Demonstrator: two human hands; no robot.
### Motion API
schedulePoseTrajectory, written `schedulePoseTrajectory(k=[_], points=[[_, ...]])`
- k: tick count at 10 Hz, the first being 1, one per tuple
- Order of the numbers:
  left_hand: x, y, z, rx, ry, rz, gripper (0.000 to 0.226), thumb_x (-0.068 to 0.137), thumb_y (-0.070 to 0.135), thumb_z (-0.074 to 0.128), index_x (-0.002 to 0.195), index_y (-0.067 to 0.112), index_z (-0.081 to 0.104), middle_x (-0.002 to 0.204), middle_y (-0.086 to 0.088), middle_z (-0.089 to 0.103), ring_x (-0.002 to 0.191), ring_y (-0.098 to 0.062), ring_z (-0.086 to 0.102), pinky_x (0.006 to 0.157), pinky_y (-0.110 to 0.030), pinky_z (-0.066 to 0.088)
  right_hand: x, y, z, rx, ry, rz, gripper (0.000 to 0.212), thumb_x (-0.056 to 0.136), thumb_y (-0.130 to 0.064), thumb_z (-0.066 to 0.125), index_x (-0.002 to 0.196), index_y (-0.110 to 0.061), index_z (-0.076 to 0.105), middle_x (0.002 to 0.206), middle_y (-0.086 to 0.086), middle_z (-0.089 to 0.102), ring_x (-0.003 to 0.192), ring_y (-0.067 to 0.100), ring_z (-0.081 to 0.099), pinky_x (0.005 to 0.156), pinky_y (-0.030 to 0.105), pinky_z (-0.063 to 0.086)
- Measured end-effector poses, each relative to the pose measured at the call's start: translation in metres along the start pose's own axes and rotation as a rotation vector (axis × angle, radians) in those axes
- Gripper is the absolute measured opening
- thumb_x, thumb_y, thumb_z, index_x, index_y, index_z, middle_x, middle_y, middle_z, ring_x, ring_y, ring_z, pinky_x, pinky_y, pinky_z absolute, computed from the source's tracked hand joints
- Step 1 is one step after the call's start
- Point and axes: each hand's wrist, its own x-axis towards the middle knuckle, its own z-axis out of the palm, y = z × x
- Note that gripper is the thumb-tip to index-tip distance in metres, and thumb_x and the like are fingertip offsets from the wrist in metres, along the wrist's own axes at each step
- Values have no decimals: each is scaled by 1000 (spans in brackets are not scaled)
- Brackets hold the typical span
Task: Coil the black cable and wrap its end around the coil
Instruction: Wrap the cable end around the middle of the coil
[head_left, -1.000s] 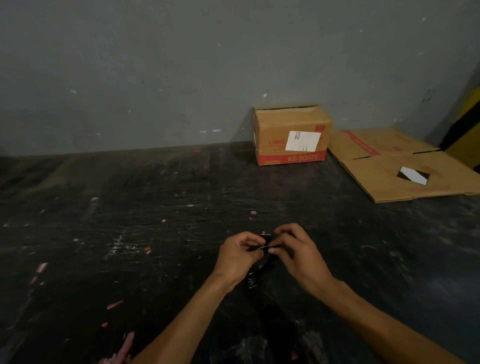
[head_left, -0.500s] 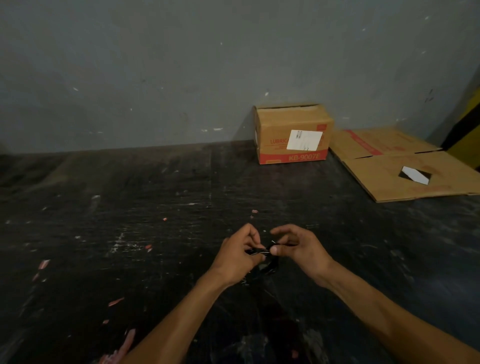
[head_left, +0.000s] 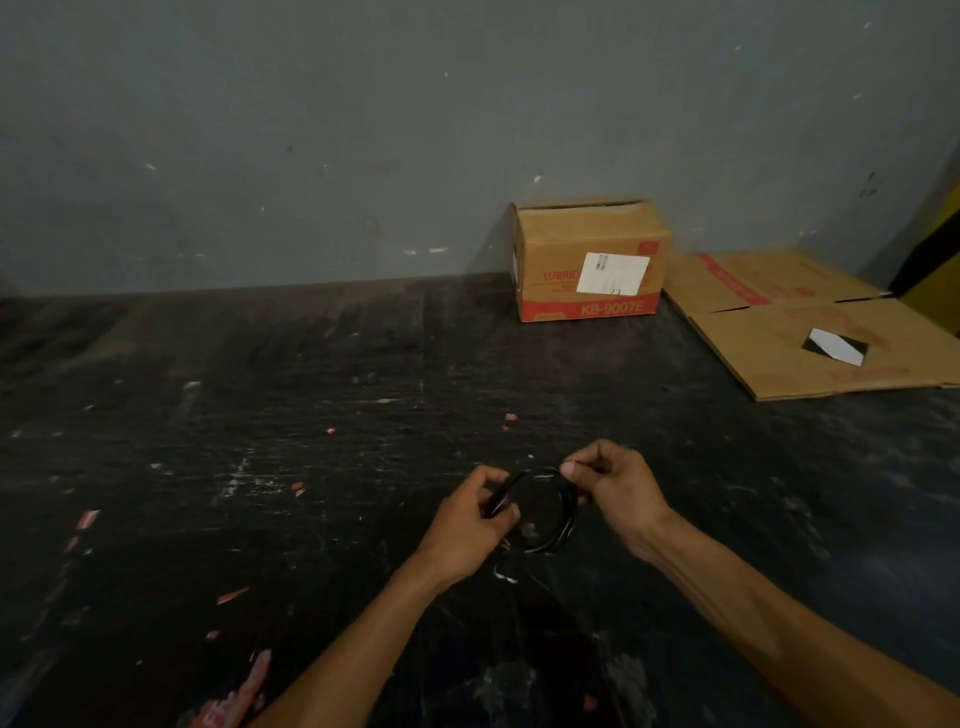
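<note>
Head view
Writing: the box (head_left: 589, 260) by the wall is showing "LUBRIC…" and "KB-9007E" in red; its white label is unreadable.
Cable: your cable (head_left: 563, 512) is looking thin, glossy and black, forming a round loop above the table (head_left: 260, 467).
Direction: a straight end is slanting up and right from your left hand.
Left hand (head_left: 475, 525): you are pinching that end, fingers closed.
Right hand (head_left: 615, 486): you are pinching the loop's top right.
</note>
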Motion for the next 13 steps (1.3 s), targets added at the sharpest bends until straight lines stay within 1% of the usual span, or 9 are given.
schedulePoseTrajectory(k=[1, 2, 3, 4, 7, 9, 10, 12, 13], points=[[-2, -10, -3, -194, -38, -142, 30, 91, 12, 66, 114, 29, 59, 109, -9, 70, 99, -22, 71, 86, -47, 59, 7, 4, -6, 20, 83, 2, 12, 89, -5, 63, 81, -12, 62, 79, 5, 67, 73, 16, 64, 58, 27, 50], [-2, -15, -5, -463, -79, -271, 37, 88, 5, 68, 120, 20, 59, 119, -15, 66, 105, -29, 69, 86, -51, 58, 12, 18, -8, 19, 139, 19, 10, 91, -6, 60, 83, -12, 60, 87, 10, 67, 77, 19, 64, 58, 27, 50], [2, -20, -1, -634, -57, -337, 38, 87, -2, 65, 122, 12, 59, 122, -19, 63, 108, -35, 67, 83, -49, 59, 17, 38, -7, 64, 180, 71, 8, 91, -6, 60, 85, -11, 61, 90, 11, 66, 80, 21, 64, 58, 27, 50], [7, -29, 4, -629, 29, -340, 36, 87, -6, 65, 120, 8, 60, 122, -20, 62, 110, -33, 65, 75, -38, 60, 23, 60, -6, 86, 157, 154, 7, 91, -4, 60, 88, -9, 63, 92, 12, 66, 77, 21, 64, 58, 27, 51], [36, -67, 15, -175, 286, -323, 25, 90, -4, 61, 103, 17, 68, 111, -7, 67, 101, -17, 64, 91, -37, 56, 20, 112, 4, -367, -44, 162, 24, 92, -1, 57, 88, -24, 65, 102, 3, 69, 84, 13, 65, 65, 21, 50], [40, -80, 23, 217, 296, -189, 28, 93, 6, 59, 119, 17, 66, 118, 0, 68, 108, -7, 59, 96, -18, 43, 19, 123, 6, -576, -121, 94, 27, 94, -6, 55, 111, -21, 68, 116, 1, 65, 94, 5, 59, 77, 11, 43], [39, -84, 24, 331, 241, -178, 34, 94, 8, 59, 127, 18, 61, 127, -1, 64, 119, -12, 56, 104, -25, 42, 19, 123, 7, -634, -126, 82, 28, 94, -8, 54, 114, -23, 68, 120, 7, 60, 97, 10, 57, 82, 17, 43], [37, -84, 25, 447, 210, -195, 48, 93, 14, 59, 139, 24, 49, 142, -6, 45, 128, -19, 48, 109, -34, 41, 15, 121, 8, -698, -171, 80, 33, 95, -11, 52, 123, -25, 59, 129, 9, 51, 104, 13, 55, 78, 14, 42], [23, -90, 27, 411, 261, -253, 60, 92, 17, 61, 145, 28, 36, 145, -7, 33, 128, -22, 46, 108, -34, 40, -3, 115, 11, -651, -105, 93, 42, 92, -9, 55, 131, -25, 50, 132, 9, 45, 112, 20, 55, 92, 29, 49]])
